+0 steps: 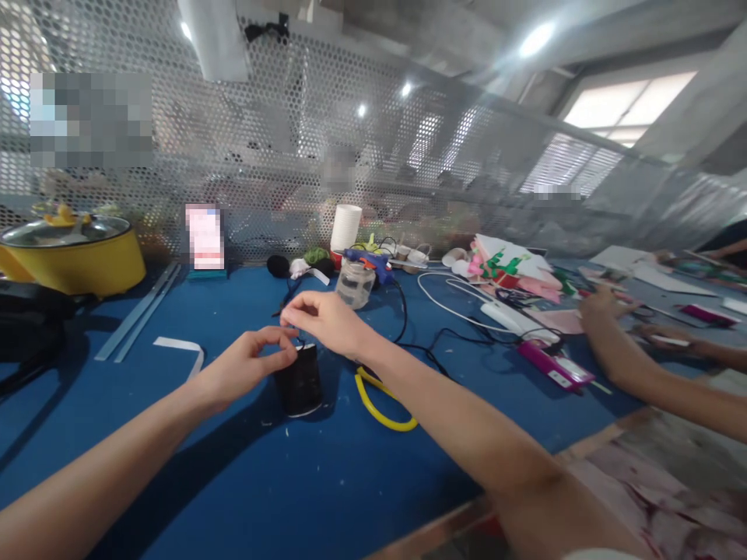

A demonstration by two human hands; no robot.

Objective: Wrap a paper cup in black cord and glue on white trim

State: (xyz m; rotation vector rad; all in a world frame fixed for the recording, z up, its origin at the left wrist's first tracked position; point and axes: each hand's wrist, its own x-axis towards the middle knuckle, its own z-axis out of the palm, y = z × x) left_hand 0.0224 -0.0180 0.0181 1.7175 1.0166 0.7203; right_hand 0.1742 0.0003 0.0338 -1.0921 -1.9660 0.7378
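A black cup-like container [299, 385] with a pale rim stands upright on the blue table. At its top left edge is my left hand [257, 362], thumb and forefinger closed together; what lies between them is too small to make out. My right hand [324, 317] hovers just above the container with its fingertips in a pinch. A short, thin dark strand [301, 340] shows between the hands at the rim, and I cannot tell which fingers hold it. A yellow curved tube [382, 420] lies right of the container.
Beyond my hands stand a clear jar [355, 285], a blue glue gun [373, 260] and a phone [205, 237]. A yellow pot [75, 260] is at left. Cables and a purple device [552, 365] lie at right, near another person's hand [604, 315].
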